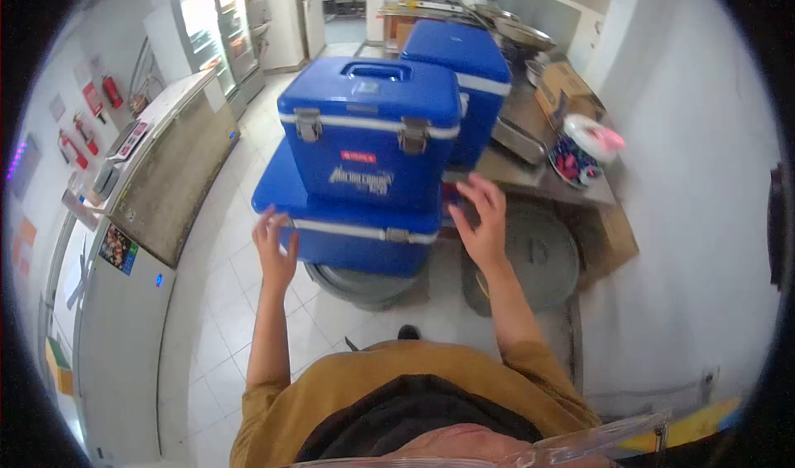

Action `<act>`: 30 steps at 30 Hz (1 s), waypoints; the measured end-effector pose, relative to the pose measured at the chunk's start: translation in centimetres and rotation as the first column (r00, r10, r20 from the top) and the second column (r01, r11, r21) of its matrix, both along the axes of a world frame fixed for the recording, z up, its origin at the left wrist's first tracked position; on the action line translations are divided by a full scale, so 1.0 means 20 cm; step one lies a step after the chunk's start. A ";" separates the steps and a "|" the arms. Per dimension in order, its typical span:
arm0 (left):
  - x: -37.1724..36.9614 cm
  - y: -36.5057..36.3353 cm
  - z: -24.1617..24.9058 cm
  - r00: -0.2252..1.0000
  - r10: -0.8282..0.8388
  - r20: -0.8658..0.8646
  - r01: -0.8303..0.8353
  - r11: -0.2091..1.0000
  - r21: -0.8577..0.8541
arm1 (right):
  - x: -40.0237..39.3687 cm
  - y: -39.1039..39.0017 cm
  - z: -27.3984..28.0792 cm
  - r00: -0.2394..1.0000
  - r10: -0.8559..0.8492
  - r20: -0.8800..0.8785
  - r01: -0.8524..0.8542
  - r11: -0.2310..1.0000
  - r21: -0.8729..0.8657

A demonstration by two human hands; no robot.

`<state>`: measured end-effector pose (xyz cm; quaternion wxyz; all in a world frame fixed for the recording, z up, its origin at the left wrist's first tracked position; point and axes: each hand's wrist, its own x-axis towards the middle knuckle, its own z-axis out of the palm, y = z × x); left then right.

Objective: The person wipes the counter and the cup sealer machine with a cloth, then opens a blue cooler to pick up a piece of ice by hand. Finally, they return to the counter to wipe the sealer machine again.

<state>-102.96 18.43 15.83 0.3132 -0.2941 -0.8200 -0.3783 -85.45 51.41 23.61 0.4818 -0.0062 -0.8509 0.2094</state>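
A small blue cooler box (331, 149) with a white band, two metal latches and a recessed lid handle sits on a larger blue cooler (344, 247). The larger one rests on a round grey bin (354, 288). My left hand (276, 246) is open, fingers bent and apart, overlapping the front left corner of the lower cooler. On the other side my right hand (483, 221) is also open, its fingers spread at the right end of that cooler. Neither hand holds anything.
Behind stands another blue cooler (458, 50). At right, a metal table (592, 188) carries a patterned tub (577, 153) and a cardboard box (567, 91), beside a grey lidded bin (542, 257). A long counter (178, 170) lines the left, with glass-door fridges (219, 29) beyond.
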 end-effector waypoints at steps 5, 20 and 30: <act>-0.40 0.37 0.60 0.990 0.017 -0.138 -0.014 1.000 0.021 | -0.48 0.15 0.43 0.999 0.053 -0.005 -0.048 0.922 0.384; -1.14 0.67 1.38 0.885 -0.299 -0.357 0.301 0.952 -0.050 | -0.94 0.24 0.93 0.926 0.183 -0.329 0.108 0.707 0.699; -1.33 0.83 1.60 0.908 -0.343 -0.241 0.333 0.939 -0.083 | -1.60 0.09 0.92 0.807 0.044 0.589 -0.428 0.730 0.532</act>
